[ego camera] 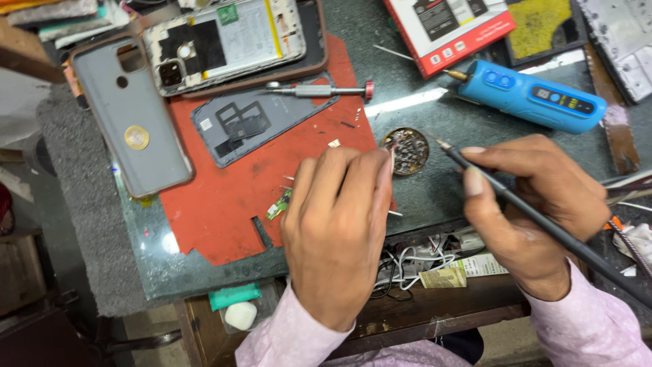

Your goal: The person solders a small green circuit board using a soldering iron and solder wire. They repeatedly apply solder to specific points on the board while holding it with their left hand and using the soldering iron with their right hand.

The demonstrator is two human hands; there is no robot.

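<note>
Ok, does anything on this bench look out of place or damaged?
The phone at the top lies opened, its back cover off on the red mat. That mat has a ragged, cut front edge. Loose wires bunch below the table edge. The right hand holds a soldering iron.
</note>
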